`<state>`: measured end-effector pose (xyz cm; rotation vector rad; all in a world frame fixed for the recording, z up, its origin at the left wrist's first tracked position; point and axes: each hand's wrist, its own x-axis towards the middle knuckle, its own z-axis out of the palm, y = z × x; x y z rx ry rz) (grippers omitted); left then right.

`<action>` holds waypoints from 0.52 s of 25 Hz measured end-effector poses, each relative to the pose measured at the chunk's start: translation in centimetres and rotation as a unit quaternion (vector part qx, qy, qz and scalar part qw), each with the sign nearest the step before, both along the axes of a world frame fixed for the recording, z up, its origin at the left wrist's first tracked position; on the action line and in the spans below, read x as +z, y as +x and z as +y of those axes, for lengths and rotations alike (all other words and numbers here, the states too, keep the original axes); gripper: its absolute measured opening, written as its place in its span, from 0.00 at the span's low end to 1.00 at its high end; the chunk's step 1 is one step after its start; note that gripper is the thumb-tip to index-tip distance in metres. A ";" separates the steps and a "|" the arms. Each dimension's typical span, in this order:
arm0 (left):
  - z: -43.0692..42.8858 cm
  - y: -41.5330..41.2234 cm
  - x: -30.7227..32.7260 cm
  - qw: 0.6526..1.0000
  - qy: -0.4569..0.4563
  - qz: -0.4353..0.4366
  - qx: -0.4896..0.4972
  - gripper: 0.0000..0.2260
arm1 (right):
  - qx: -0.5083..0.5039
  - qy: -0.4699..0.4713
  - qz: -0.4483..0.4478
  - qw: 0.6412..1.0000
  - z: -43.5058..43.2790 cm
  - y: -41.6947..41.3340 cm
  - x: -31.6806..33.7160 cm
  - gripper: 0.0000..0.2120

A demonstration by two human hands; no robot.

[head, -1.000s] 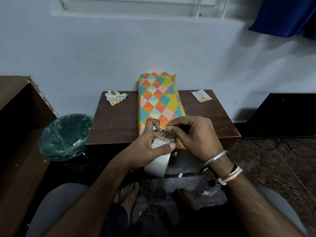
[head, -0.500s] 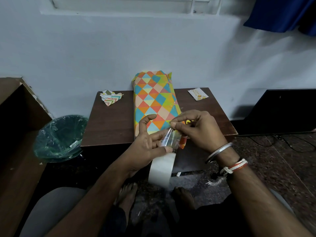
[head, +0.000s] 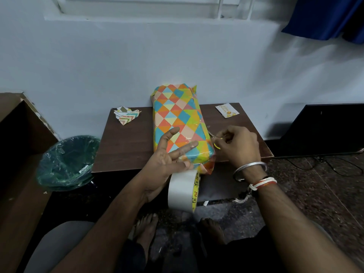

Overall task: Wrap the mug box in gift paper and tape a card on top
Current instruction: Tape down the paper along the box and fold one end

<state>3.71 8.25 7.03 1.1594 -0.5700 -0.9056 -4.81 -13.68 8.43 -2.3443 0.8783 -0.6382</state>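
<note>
The mug box (head: 177, 123), wrapped in paper with coloured triangles, lies lengthwise on the small brown table (head: 126, 148); its near end hangs over the front edge. My left hand (head: 167, 156) hovers over that near end with thumb and two fingers stretched out and a clear strip of tape stuck along one finger. The white tape roll (head: 183, 191) hangs from its lower fingers, which are hidden. My right hand (head: 238, 144), just right of the box, grips yellow-handled scissors (head: 216, 144). The small card (head: 226, 110) lies at the table's far right.
Paper scraps (head: 127, 116) lie at the table's far left. A bin lined with green plastic (head: 67, 160) stands on the floor to the left, beside a wooden cabinet (head: 17, 154). A dark panel (head: 325, 131) leans at the right. My bare feet are below the table.
My right hand let go of the tape end, moved right of the box and now grips the scissors. My left hand spread its fingers, with the roll hanging lower.
</note>
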 end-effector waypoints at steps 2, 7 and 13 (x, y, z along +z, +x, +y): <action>-0.1 0.6 0.1 1.000 -0.007 0.009 0.009 0.39 | -0.023 -0.014 0.043 0.999 -2.3 0.3 -1.6 0.04; -0.7 1.2 0.3 1.000 -0.002 0.001 0.018 0.31 | -0.028 -0.038 0.138 0.989 -5.0 2.6 -5.6 0.07; -0.5 1.9 0.5 1.000 0.015 -0.018 0.016 0.23 | -0.051 -0.086 0.254 0.962 -6.5 5.7 -6.5 0.13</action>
